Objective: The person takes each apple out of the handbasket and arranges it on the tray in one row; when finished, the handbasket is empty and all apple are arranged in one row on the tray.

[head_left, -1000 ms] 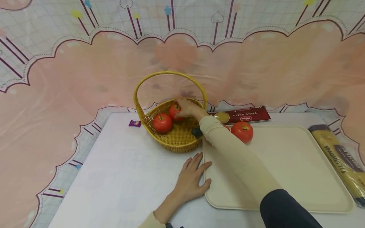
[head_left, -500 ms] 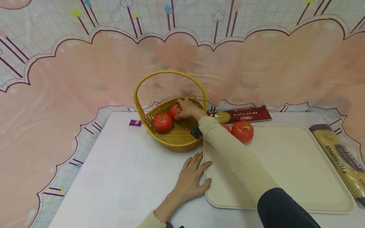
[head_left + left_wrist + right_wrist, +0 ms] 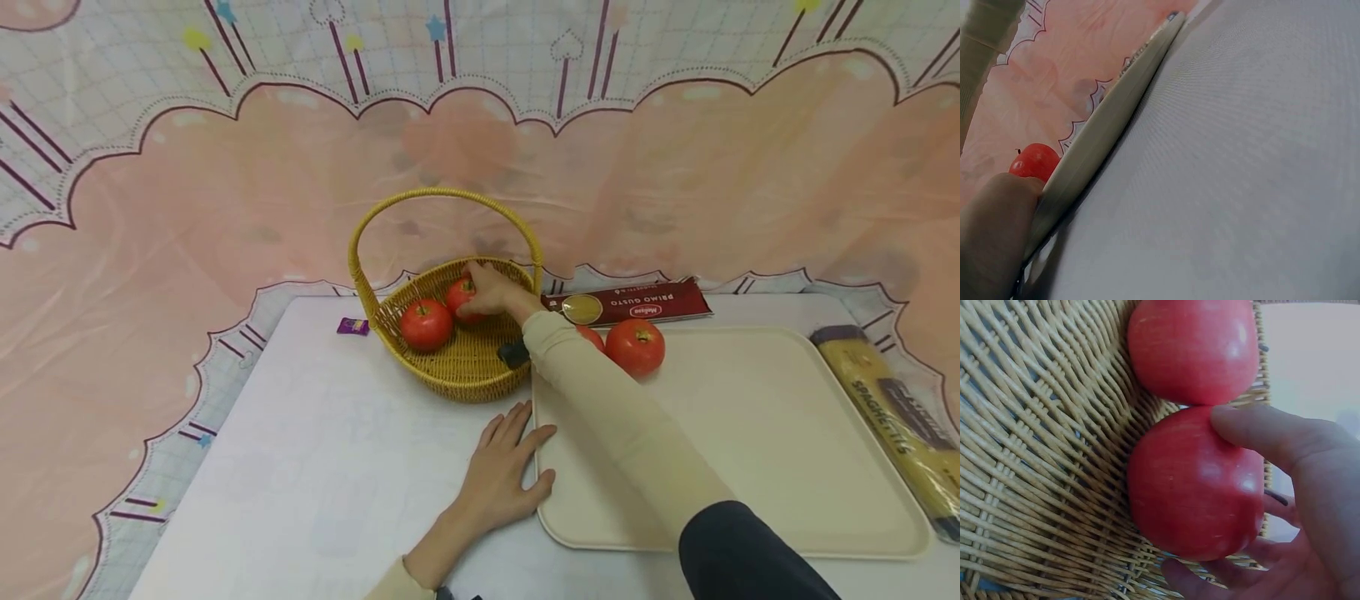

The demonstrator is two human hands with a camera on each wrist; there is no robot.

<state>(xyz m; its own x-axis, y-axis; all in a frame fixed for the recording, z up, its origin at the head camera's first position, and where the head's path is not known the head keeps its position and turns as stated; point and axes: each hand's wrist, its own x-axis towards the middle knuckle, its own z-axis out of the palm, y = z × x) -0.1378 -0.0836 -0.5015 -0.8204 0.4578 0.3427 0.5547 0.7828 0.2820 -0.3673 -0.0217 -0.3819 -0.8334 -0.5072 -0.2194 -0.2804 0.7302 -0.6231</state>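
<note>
Inside the yellow wicker basket (image 3: 472,388), my right hand (image 3: 495,292) holds a red apple (image 3: 459,293). The right wrist view shows the thumb (image 3: 1254,425) on one side of this apple (image 3: 1191,487) and curled fingers around the other. A second red apple (image 3: 426,325) lies against it on the left in the basket. My left hand (image 3: 498,479) lies with spread fingers at the left edge of a cream tray (image 3: 750,442), thumb and index finger over the rim. The left wrist view shows part of this hand (image 3: 997,231) beside the tray edge (image 3: 1104,131).
One red apple (image 3: 636,347) sits at the tray's back left, with another (image 3: 592,336) partly behind my right sleeve. A dark red pasta packet (image 3: 637,302) lies behind the tray, a spaghetti bag (image 3: 888,425) along its right side. A small purple packet (image 3: 353,326) is left of the basket.
</note>
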